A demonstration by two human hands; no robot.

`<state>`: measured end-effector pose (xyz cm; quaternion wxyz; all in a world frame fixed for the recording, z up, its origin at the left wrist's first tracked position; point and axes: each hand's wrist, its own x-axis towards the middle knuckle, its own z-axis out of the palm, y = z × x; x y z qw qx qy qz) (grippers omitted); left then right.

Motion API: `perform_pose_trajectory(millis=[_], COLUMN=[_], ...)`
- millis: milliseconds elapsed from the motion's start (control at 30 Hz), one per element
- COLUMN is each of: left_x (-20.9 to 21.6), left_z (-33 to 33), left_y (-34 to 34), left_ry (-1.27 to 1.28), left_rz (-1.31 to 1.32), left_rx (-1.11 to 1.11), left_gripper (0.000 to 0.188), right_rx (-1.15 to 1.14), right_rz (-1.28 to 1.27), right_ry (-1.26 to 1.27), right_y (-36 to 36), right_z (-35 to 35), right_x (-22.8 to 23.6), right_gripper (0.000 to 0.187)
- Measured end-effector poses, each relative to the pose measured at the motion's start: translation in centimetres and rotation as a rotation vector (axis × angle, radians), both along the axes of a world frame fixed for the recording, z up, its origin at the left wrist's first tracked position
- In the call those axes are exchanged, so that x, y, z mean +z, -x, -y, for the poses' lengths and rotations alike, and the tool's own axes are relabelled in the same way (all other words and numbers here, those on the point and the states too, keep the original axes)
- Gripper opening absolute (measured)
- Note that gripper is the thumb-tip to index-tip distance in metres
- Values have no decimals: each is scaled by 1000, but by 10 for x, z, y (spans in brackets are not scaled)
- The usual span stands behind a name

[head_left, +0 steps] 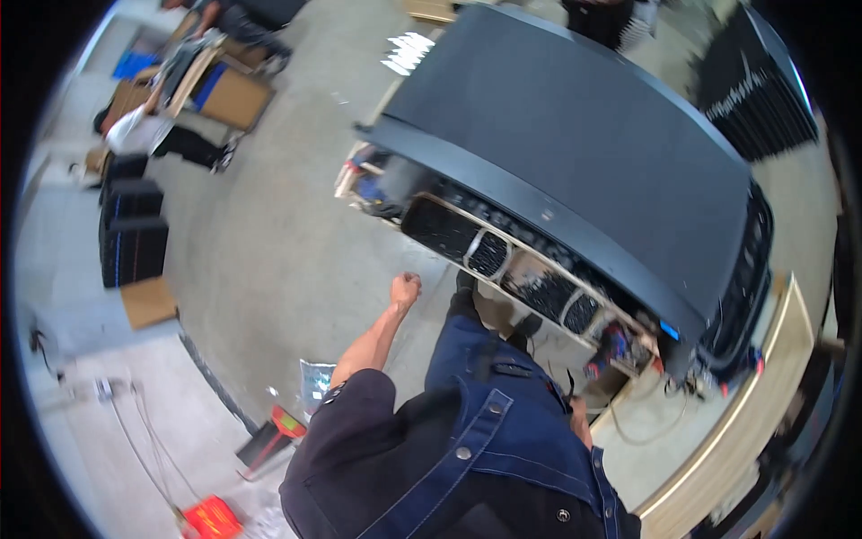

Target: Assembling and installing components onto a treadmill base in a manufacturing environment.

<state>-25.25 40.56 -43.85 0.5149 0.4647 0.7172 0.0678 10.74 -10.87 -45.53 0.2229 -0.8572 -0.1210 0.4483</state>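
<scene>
My left hand (406,288) is held out over the floor, its fingers curled into a fist, and nothing shows in it. Beside my right hip, my right hand (580,415) is partly hidden by my dark blue apron (530,422). A thin dark thing (570,384) sticks up from its fingers; its kind is not clear. Ahead of me stands a bench topped by a large dark grey panel (575,144). Under the panel's near edge runs a wooden shelf with black bins (440,226) of small dark parts, some of them loose. Neither hand touches the bench.
A wooden-edged table (718,449) curves along my right. Stacked black panels (759,99) stand at the far right. On the left are black boxes (135,242), a cardboard sheet (149,302), a red-and-black dustpan-like thing (274,440) and cables. Another person (153,130) bends by cartons at the far left.
</scene>
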Motion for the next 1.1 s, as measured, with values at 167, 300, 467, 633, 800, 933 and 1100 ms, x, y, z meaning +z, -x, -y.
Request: perform_pose_trajectory(millis=[167,300,467,633,800,933,1100], left_x=[32,46,10,-40,-55,-41,-28], left_z=[-80,-165,-250,-253,-213,-238,-298], left_y=[34,30,12,10,19,42,87], left_ry=[-448,-602,-566,-402,-686,-725,-681], left_rz=[-356,-371,-377,-386,-274,-298,-459], left_rx=[42,-124,-168,-341,-763,-730,-285], left_gripper=[29,47,54,38,19,12,13], right_rx=[188,-9,-31,-14,23,19,43], right_rz=[-84,-151,-55,-92,-50,-71,-118], right_ry=[-4,-158,186,170,212,216,209], right_y=[-8,27,54,80,99,99,101], right_z=[-33,-62,-102,-152,-209,-221,-236], right_x=[34,43,33,80,129,130,134], right_gripper=[36,36,38,34,35,32,26])
